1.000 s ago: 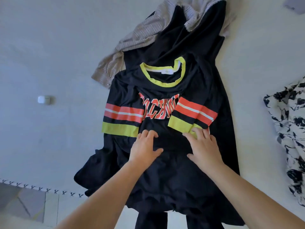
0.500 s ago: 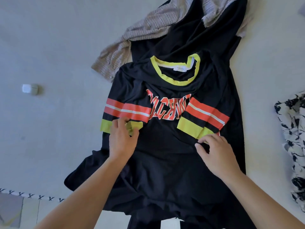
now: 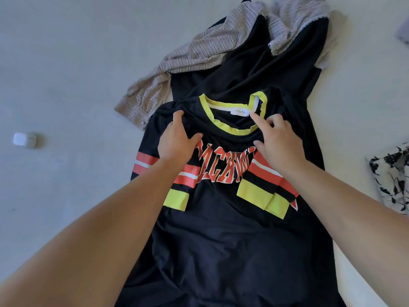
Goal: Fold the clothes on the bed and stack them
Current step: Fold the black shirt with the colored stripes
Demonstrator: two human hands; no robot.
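**Both hands at the jersey's neckline, sleeves already folded in**

Black jersey (image 3: 223,229) with yellow collar (image 3: 232,129) lies face up in the middle of the bed (image 3: 66,63), spread on top of a larger black garment (image 3: 254,69). Long axis runs from the near edge of the bed away toward the far edge, collar at the far end, hem nearest the person. Both striped sleeves are turned in across the chest.

Left hand (image 3: 177,140) rests on the left shoulder just beside the collar, fingers curled into bunched black fabric, thumb spread toward the lettering; looks like a grip on the cloth. Right hand (image 3: 276,138) is at the right side of the collar, forefinger out and touching the yellow band near the white label (image 3: 240,112), other fingers curled on the fabric; a true pinch can't be confirmed.

Key relation: the collar end sits right under both hands, equally near each, and the hem lies back toward the person, so the likely next fold runs along the long axis.

Change: half a second ago the hands were lower, at the sleeve cuffs; they have since moved up to the shoulders. The left cuff now lies tucked in.

Beige knit top (image 3: 177,69) is beyond, floral garment (image 3: 391,178) at the right edge, small white case (image 3: 25,140) toward the left edge.
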